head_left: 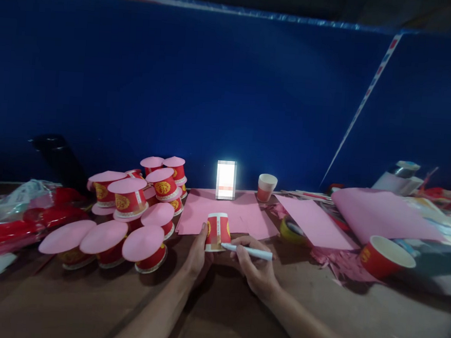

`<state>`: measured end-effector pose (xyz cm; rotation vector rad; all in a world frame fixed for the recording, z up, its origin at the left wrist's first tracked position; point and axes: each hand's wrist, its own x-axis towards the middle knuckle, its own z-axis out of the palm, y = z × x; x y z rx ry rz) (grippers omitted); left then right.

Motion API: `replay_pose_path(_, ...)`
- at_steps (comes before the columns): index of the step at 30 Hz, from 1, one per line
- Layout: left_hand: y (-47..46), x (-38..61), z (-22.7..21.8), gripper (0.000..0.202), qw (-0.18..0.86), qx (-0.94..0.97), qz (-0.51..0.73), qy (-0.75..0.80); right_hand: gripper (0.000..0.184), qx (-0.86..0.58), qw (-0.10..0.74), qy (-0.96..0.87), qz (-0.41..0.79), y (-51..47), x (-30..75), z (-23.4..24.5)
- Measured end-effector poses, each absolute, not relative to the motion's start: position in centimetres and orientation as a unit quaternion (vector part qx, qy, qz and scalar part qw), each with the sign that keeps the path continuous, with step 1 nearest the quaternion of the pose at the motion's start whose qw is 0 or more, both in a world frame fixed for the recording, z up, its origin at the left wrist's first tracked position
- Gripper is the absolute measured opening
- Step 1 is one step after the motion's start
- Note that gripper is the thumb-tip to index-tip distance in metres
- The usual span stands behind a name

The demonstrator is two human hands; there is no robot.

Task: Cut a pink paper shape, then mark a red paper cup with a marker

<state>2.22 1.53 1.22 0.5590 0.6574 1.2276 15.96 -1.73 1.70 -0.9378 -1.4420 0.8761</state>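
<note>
My left hand (197, 254) is closed around the left side of a red paper cup (225, 231) with yellow emblems and a pale strip down its front. The cup is upside down, its white rim facing me at the bottom. In my right hand (255, 269) is a white marker pen (256, 253), lying nearly level. Its tip touches or almost touches the cup's lower right part. Behind the cup lie flat pink paper sheets (199, 208). To the left stand several red cups topped with pink paper cones, one nearby cone (143, 242) among them.
A bright blurred screen (226, 179) stands at the back, beside a white-and-red cup (266, 186). At right are a yellow tape roll (292, 231), pink sheets (318, 222), paper scraps (344, 265) and a tilted red cup (385, 257). Red plastic packaging (8, 233) lies far left. A blue partition (231, 87) rises behind.
</note>
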Motion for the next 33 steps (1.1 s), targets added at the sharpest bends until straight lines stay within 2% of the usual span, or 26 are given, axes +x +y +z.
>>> replay_pose_path(5, 1.45, 2.20, 1.26, 0.052, 0.741, 0.265, 0.547, 0.287, 0.017, -0.388, 0.588, -0.590, 0.395, -1.63, 15.76, 1.75)
replay_pose_path(13, 1.60, 2.17, 1.14, 0.046, 0.734, 0.239, 0.563, 0.296, 0.016, -0.387, 0.579, -0.594, 0.403, -1.50, 16.08, 1.61)
replay_pose_path(33, 1.78, 2.06, 0.66, 0.046, 0.741, 0.246, 0.561, 0.276, 0.016, -0.389, 0.569, -0.596, 0.412, -1.42, 16.04, 1.85)
